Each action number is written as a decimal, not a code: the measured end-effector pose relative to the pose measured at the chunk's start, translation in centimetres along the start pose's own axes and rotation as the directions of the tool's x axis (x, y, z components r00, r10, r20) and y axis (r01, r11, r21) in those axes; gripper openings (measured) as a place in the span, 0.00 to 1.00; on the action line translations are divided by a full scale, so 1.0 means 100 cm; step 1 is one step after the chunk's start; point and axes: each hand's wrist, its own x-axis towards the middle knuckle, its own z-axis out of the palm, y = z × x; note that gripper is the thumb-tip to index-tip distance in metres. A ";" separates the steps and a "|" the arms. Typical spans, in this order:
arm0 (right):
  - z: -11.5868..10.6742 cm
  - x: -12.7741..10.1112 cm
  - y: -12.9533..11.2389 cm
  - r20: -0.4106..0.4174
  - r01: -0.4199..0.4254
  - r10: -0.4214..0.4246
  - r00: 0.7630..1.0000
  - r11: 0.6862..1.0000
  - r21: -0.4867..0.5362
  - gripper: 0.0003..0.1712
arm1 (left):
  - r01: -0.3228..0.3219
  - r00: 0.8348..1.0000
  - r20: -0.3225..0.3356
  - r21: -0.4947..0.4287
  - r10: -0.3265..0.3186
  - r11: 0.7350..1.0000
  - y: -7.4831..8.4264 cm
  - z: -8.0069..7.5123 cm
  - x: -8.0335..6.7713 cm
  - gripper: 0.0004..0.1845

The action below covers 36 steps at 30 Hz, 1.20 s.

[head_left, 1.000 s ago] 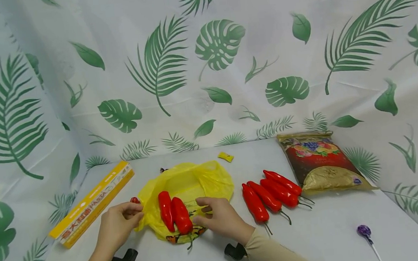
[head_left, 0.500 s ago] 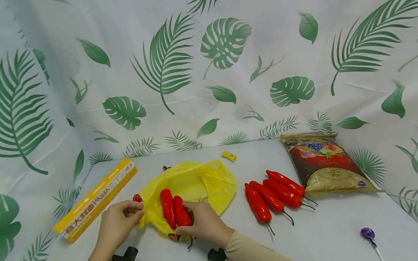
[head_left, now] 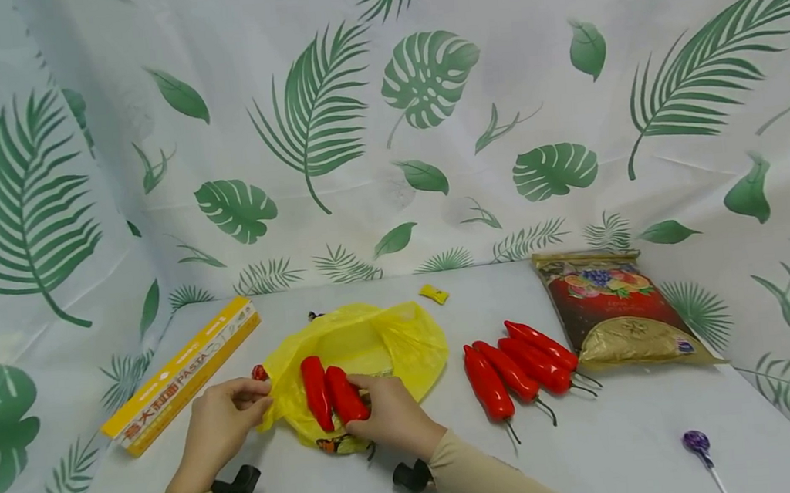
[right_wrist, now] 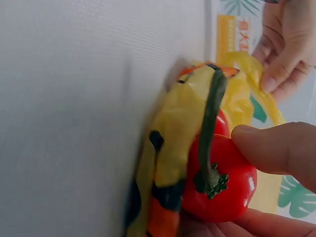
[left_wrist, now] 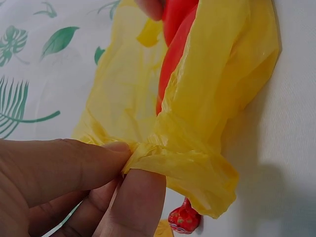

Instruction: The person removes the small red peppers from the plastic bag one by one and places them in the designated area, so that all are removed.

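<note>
My left hand (head_left: pixel 222 422) pinches the edge of a yellow plastic bag (left_wrist: pixel 187 163) between thumb and forefinger. Two red peppers lie in the mouth of that bag. My right hand (head_left: pixel 396 417) grips the nearer red pepper (right_wrist: pixel 222 192), thumb on one side and fingers on the other; its green stem (right_wrist: pixel 212 123) points toward the wrist camera. The other red pepper (head_left: pixel 316 396) lies just to its left. In the left wrist view, part of the peppers is hidden behind the bag's side.
Several red peppers (head_left: pixel 488 385) lie in a row to the right. Behind them is a red and gold packet (head_left: pixel 601 304). A pasta box (head_left: pixel 185 375) lies at left. A wrapped red lollipop (left_wrist: pixel 185 218), a yellow candy (head_left: pixel 433 294) and a purple lollipop (head_left: pixel 696 442) are about.
My right hand has moved left from beside the bag onto the nearer pepper and taken hold of it. That pepper has tilted slightly. My left hand still holds the bag's edge.
</note>
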 end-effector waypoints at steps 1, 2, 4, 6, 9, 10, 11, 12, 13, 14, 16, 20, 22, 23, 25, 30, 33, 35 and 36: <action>-0.002 -0.002 0.000 0.000 -0.011 0.011 1.000 1.000 0.006 0.40 | -0.001 1.000 0.002 0.000 0.001 1.000 0.001 0.000 0.000 0.08; -0.005 -0.003 0.000 0.000 -0.021 0.021 1.000 1.000 0.008 0.40 | -0.001 1.000 0.003 0.000 0.001 1.000 0.001 0.000 0.000 0.08; -0.010 -0.007 0.001 -0.001 -0.041 0.041 0.999 0.999 0.018 0.40 | -0.003 1.000 0.008 -0.002 0.003 1.000 0.002 0.001 0.001 0.09; -0.014 -0.010 0.002 -0.002 -0.054 0.054 0.999 0.998 0.023 0.40 | 0.003 1.000 0.011 -0.004 -0.003 1.000 0.002 0.001 0.001 0.09; -0.021 -0.015 0.005 -0.011 -0.053 0.053 0.999 0.998 0.020 0.40 | 0.012 1.000 0.015 -0.010 -0.012 1.000 0.001 0.002 0.002 0.09; -0.024 -0.017 0.006 -0.017 -0.049 0.049 0.999 0.999 0.017 0.39 | 0.017 1.000 0.017 -0.011 -0.016 1.000 0.000 0.003 0.002 0.09; -0.027 -0.019 0.008 -0.025 -0.046 0.046 0.999 0.999 0.009 0.39 | 0.022 1.000 0.021 -0.013 -0.022 1.000 0.000 0.004 0.003 0.08; -0.030 -0.021 0.009 -0.034 -0.043 0.043 0.998 0.999 0.002 0.39 | 0.024 0.999 0.025 -0.015 -0.023 1.000 0.000 0.004 0.003 0.08; -0.033 -0.023 0.011 -0.044 -0.043 0.043 0.998 0.999 -0.003 0.38 | 0.023 0.999 0.030 -0.016 -0.023 1.000 0.000 0.005 0.004 0.08; -0.037 -0.025 0.013 -0.056 -0.044 0.043 0.998 0.999 -0.011 0.38 | 0.025 0.999 0.033 -0.014 -0.025 1.000 0.001 0.006 0.004 0.08; -0.045 -0.030 0.018 -0.080 -0.053 0.051 0.996 0.998 -0.028 0.38 | 0.015 0.999 0.039 -0.011 -0.015 1.000 0.001 0.006 0.005 0.08; -0.061 -0.040 0.027 -0.124 -0.080 0.073 0.990 0.996 -0.050 0.38 | -0.001 0.999 0.036 0.005 0.001 1.000 0.004 0.007 0.006 0.08; -0.068 -0.045 0.032 -0.151 -0.096 0.086 0.985 0.994 -0.060 0.39 | -0.006 0.999 0.035 0.011 0.006 1.000 0.005 0.007 0.007 0.08; -0.071 -0.047 0.035 -0.167 -0.101 0.090 0.982 0.993 -0.063 0.38 | -0.004 0.999 0.035 0.015 0.003 1.000 0.006 0.007 0.007 0.08; -0.078 -0.053 0.040 -0.204 -0.122 0.105 0.973 0.990 -0.072 0.38 | -0.002 0.999 0.037 0.020 0.002 1.000 0.007 0.008 0.008 0.08; -0.091 -0.067 0.051 -0.290 -0.197 0.156 0.944 0.973 -0.119 0.39 | 0.003 0.999 0.042 0.021 -0.004 1.000 0.008 0.009 0.008 0.08; -0.097 -0.074 0.056 -0.329 -0.225 0.163 0.930 0.961 -0.160 0.39 | 0.003 0.999 0.041 0.021 -0.004 1.000 0.008 0.010 0.008 0.08; -0.099 -0.079 0.059 -0.344 -0.229 0.158 0.925 0.958 -0.175 0.39 | -0.005 0.999 0.041 0.015 0.004 1.000 0.008 0.010 0.008 0.08; -0.101 -0.081 0.060 -0.348 -0.231 0.158 0.924 0.956 -0.180 0.39 | -0.010 0.999 0.042 0.011 0.009 1.000 0.008 0.009 0.008 0.09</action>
